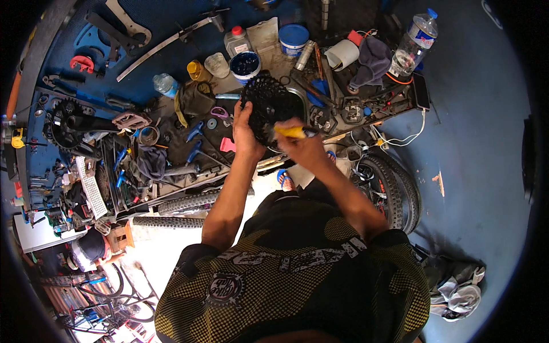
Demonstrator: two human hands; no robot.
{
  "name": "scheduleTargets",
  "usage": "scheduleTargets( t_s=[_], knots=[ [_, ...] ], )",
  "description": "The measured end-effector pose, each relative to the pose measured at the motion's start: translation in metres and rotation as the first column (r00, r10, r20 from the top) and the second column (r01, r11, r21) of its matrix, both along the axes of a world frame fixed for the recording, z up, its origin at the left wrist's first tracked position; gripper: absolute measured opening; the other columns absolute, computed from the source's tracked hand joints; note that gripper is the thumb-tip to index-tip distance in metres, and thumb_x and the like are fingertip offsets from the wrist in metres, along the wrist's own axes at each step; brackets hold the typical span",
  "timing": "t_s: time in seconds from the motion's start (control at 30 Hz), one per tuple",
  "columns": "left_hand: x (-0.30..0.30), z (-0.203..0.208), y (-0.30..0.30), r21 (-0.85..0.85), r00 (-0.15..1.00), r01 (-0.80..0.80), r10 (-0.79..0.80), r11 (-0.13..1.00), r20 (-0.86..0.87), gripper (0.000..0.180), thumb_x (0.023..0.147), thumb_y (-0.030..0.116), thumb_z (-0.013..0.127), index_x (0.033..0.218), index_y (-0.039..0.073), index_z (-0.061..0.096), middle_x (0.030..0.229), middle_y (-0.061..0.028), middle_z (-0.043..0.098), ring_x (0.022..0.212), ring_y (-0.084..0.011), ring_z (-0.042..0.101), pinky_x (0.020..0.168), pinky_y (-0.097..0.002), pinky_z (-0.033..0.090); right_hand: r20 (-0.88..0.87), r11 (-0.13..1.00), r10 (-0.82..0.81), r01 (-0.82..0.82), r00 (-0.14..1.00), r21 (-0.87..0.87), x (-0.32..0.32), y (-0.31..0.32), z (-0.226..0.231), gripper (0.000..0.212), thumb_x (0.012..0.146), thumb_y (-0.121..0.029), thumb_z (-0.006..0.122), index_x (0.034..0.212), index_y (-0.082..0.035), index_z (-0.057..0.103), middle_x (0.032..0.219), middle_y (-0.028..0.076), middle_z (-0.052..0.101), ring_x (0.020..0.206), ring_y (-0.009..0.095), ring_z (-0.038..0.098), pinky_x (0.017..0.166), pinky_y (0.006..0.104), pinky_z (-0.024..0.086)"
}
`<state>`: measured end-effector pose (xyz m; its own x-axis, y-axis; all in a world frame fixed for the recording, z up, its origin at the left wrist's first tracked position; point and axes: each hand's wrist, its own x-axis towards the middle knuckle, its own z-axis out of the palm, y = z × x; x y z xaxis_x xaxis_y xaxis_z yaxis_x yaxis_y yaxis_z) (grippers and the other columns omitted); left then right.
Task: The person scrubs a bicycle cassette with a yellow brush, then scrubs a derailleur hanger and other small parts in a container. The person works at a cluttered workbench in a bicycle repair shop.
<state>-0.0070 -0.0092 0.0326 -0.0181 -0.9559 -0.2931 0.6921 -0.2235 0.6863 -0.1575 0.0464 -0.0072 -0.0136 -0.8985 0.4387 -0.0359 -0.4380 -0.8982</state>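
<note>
Over the workbench, my left hand [247, 132] is closed on the left edge of a black bicycle cassette [273, 102], holding it tilted. My right hand [306, 150] grips a yellow-handled tool [293, 132] with a dark end, close against the cassette's lower right side. That hand is slightly smeared by motion, and the tool's working end is hidden, so its kind does not show. Behind the cassette, part of a metal tray [301, 96] is visible. Just beyond stands an open tub [245, 64] with dark contents.
Blue-handled hex wrenches [196, 131] and a pink piece [227, 144] lie left of my hands. A water bottle [414, 43], a grey rag [373, 62] and pedals [351, 108] occupy the bench's right. Bicycle tires [382, 186] stand below its edge. A crankset [71, 123] sits far left.
</note>
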Motion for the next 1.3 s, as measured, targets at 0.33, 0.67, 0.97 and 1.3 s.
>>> scheduleTargets(
  t_s=[0.33, 0.67, 0.97, 1.3],
  knots=[
    [0.009, -0.012, -0.003, 0.031, 0.999, 0.022, -0.02, 0.999, -0.044, 0.047, 0.102, 0.023, 0.061, 0.146, 0.015, 0.048, 0.127, -0.0089, 0.068, 0.112, -0.0276, 0.069, 0.098, -0.0466, 0.056, -0.078, 0.989, -0.096, 0.104, 0.992, 0.104, -0.007, -0.02, -0.014, 0.019, 0.093, -0.002, 0.076, 0.112, -0.002, 0.071, 0.091, 0.004, 0.075, 0.075, 0.005, 0.065, 0.067, 0.0228, 0.054],
    [0.054, -0.027, -0.014, 0.024, 0.978, 0.0, 0.005, 1.0, -0.209, 0.041, 0.101, 0.028, 0.062, 0.139, 0.012, 0.061, 0.127, -0.009, 0.071, 0.115, -0.0301, 0.07, 0.101, -0.0478, 0.055, -0.847, 0.98, -0.141, 0.191, 0.513, -0.047, -0.051, -0.037, -0.024, 0.02, 0.092, -0.018, 0.072, 0.108, -0.006, 0.07, 0.083, 0.018, 0.075, 0.074, 0.04, 0.074, 0.069, 0.0468, 0.059],
    [0.045, -0.017, -0.014, 0.066, 0.973, -0.063, 0.076, 0.996, -0.22, 0.039, 0.099, 0.035, 0.063, 0.127, 0.008, 0.069, 0.125, -0.0106, 0.074, 0.112, -0.0327, 0.071, 0.102, -0.05, 0.055, -0.076, 0.941, 0.034, -0.006, 0.997, 0.338, -0.018, -0.018, 0.005, 0.017, 0.097, -0.003, 0.074, 0.113, -0.002, 0.069, 0.1, 0.003, 0.072, 0.089, 0.007, 0.066, 0.074, 0.0256, 0.055],
    [0.028, -0.028, -0.016, 0.028, 0.975, -0.049, 0.054, 0.998, -0.217, 0.036, 0.096, 0.029, 0.063, 0.125, 0.009, 0.068, 0.124, -0.0106, 0.074, 0.112, -0.0324, 0.071, 0.101, -0.0503, 0.055, -0.221, 0.996, -0.086, 0.091, 0.972, 0.014, -0.024, -0.032, -0.021, 0.02, 0.096, -0.012, 0.077, 0.112, -0.005, 0.067, 0.085, 0.008, 0.076, 0.077, 0.009, 0.069, 0.067, 0.0273, 0.055]
  ],
)
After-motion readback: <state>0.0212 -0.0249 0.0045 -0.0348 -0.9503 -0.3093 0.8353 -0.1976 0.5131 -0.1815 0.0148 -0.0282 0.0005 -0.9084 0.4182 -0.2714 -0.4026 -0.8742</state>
